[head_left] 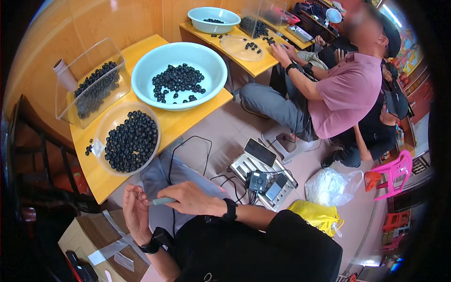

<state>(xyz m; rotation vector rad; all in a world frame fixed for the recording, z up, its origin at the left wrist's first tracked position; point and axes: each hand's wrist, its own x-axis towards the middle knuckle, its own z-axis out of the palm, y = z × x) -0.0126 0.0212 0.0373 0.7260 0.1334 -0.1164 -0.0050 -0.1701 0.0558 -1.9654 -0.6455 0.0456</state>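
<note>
Above my lap my right hand (190,198) is closed around a slim tool with a grey-green handle (163,201). The tool's other end points into the fingers of my left hand (135,209), which are curled together and raised. Whatever those fingers pinch is too small or hidden to make out. Just beyond my hands, a round clear tray (156,123) sits on the yellow table (105,184), heaped with small black round pieces (130,143), some showing a hole. A few loose black pieces (89,147) lie left of the tray.
A light-blue basin (141,89) and a clear box (61,105) on the table hold more black pieces. A cardboard box (77,235) stands at lower left. A metal stool (277,202) bears a phone (260,152) and cabled devices. A person in pink (345,94) works at the far table.
</note>
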